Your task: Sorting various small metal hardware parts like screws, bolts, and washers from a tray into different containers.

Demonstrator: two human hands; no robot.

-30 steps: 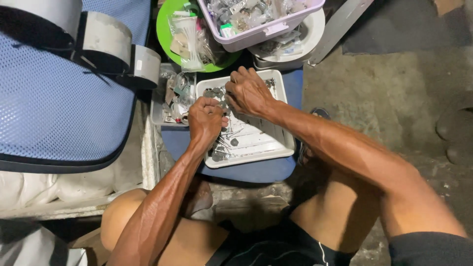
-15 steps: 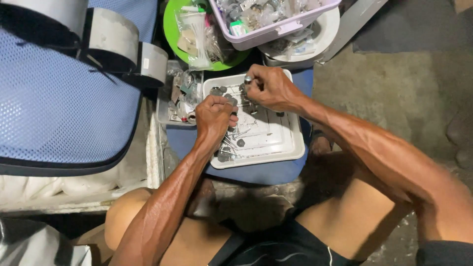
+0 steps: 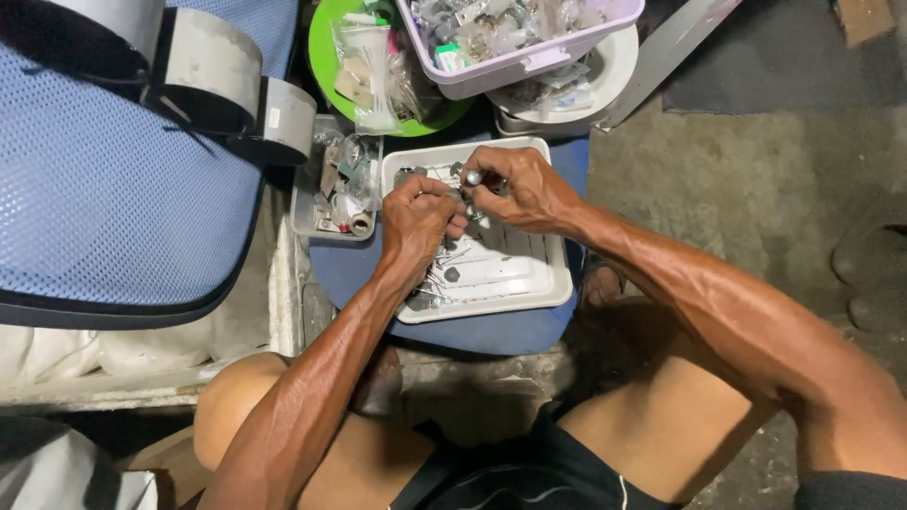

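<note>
My left hand (image 3: 418,217) and my right hand (image 3: 521,187) meet over the far end of a white rectangular tray (image 3: 529,283) that holds several small metal screws and dark bits. My right hand's fingers pinch a small round-headed metal piece (image 3: 472,177). My left hand is closed with its fingertips against the same spot; what it grips is hidden by the fingers. The tray rests on a blue stool top (image 3: 491,331) between my knees.
A blue mesh chair back (image 3: 113,208) lies at the left. A small clear box of parts (image 3: 331,184) sits beside the tray. Behind stand a green plate with plastic bags (image 3: 364,66), a lilac bin of hardware (image 3: 520,38) and a white bowl (image 3: 605,71). Concrete floor at right.
Both hands have drawn closer together over the tray's far end, the right hand shifting left toward the left hand. The view has shifted slightly.
</note>
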